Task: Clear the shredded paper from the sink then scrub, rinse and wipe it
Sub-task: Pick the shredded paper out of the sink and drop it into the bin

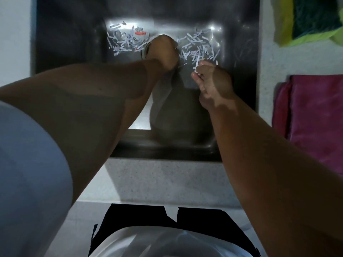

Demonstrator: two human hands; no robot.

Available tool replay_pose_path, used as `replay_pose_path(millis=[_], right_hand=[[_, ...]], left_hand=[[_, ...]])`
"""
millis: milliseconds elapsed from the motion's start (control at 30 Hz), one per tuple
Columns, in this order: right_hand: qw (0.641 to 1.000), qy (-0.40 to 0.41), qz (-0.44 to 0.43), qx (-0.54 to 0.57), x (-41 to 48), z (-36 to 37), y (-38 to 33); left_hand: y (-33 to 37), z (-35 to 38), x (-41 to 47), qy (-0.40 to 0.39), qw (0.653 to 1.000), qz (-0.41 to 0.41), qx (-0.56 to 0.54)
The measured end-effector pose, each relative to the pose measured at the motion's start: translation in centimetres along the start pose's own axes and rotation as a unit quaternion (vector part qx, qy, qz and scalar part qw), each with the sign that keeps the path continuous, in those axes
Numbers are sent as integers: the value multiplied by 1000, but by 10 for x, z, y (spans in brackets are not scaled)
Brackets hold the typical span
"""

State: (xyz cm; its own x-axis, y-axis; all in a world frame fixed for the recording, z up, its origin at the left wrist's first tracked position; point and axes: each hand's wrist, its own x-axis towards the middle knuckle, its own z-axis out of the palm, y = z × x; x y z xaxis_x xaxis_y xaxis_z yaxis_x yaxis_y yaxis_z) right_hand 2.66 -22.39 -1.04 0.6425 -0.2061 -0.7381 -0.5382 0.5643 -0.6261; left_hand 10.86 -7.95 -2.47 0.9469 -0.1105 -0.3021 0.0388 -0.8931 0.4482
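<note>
Pale blue short sleeve (pixel 27 154) (bare forearms (pixel 259 154))

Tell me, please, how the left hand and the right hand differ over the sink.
The left hand is fisted on the mouth of the grey bag; the right hand pinches a few paper strips in its fingers. The left hand sits farther back, between the left patch and right patch; the right hand is nearer the front. Both are over the sink.

Dim overall. Hard white glare on the far floor of the sink (pixel 239 52), washing out the shredded paper (pixel 196 47). Deep shadow over the forearms (pixel 92 101), the bag (pixel 176 112) and near basin. Soft focus; wide-angle bending at edges.
</note>
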Motion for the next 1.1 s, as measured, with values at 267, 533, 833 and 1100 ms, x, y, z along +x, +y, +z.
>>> replay_pose_path(millis=[267,533,833,1100], right_hand=[[1000,-20,-11,-12,-6,0,-2],[1000,-4,11,-22,-15,4,-1],[995,-36,-14,-88,-51,18,0],[976,-153,-56,-143,-131,57,20]], left_hand=[[-4,27,-14,-57,975,182,112],[9,17,-23,-67,994,85,26],[-20,-43,-95,63,887,-146,-434],[-60,-116,-208,110,857,-82,-497]])
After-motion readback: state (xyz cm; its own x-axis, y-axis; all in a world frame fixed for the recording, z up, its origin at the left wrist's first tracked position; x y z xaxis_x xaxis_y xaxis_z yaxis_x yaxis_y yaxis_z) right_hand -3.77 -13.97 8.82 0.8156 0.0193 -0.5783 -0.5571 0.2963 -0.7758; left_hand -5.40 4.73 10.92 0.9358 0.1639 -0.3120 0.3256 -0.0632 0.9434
